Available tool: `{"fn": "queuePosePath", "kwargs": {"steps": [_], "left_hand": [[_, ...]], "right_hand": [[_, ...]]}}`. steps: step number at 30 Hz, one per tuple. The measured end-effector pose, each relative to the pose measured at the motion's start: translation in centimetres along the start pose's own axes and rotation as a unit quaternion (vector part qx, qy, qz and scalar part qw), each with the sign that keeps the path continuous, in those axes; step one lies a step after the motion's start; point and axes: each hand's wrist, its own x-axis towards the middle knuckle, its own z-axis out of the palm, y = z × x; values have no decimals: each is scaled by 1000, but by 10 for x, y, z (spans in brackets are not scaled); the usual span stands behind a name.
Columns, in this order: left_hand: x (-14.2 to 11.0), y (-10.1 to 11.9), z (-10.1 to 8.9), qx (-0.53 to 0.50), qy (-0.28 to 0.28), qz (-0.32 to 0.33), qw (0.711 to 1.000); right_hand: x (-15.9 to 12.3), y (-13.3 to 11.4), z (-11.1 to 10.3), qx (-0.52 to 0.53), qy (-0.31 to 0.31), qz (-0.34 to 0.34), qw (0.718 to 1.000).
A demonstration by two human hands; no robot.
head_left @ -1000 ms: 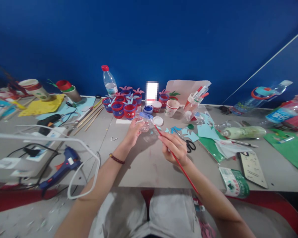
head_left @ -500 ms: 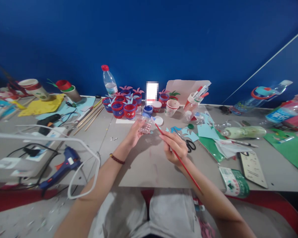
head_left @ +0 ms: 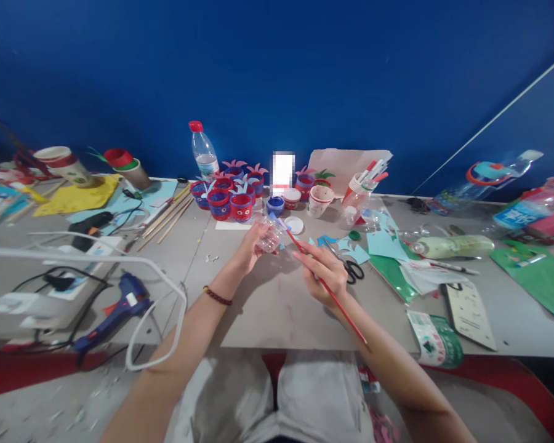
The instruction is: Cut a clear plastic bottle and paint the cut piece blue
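Note:
My left hand [head_left: 250,247] is closed around a clear plastic bottle piece [head_left: 268,237] with blue on its far rim. In my right hand [head_left: 324,272] is a long red paintbrush [head_left: 337,300], pinched near the front, its tip at the blue part of that rim. Just beyond stand an open jar of blue paint [head_left: 275,205] and a lidded jar [head_left: 291,198]. A white lid [head_left: 294,226] lies on the table to the right of the brush tip. Black-handled scissors [head_left: 353,271] rest beside my right hand.
Several painted red and blue cups [head_left: 218,204] with paper leaves stand behind my left hand. A paper cup [head_left: 321,201] and a cup of markers [head_left: 357,184] are at the back. To the left lie a glue gun [head_left: 120,307] and a power strip [head_left: 80,277] with looping cables.
The bottle piece has tilted and turned in my left hand, coming slightly nearer. My right hand has shifted a little with the brush, which still meets the rim.

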Motion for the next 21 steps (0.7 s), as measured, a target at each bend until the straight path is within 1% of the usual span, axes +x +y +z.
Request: {"fn": "queuePosePath", "kwargs": {"steps": [5,11,15,21], "left_hand": [[-1,2,0,-11,-5,-17,1000],[0,3,0,-30,18,-31,999],[0,4,0,-27,20,-49,998],[0,5,0,-25,38,-35,998]], "right_hand": [[1,0,0,-19,-10,-9,1000],[1,2,1,-14,-1,-12,1000],[-1,3,1,-7,2,-9,1000],[1,1,-1,6,4,-9,1000]]}}
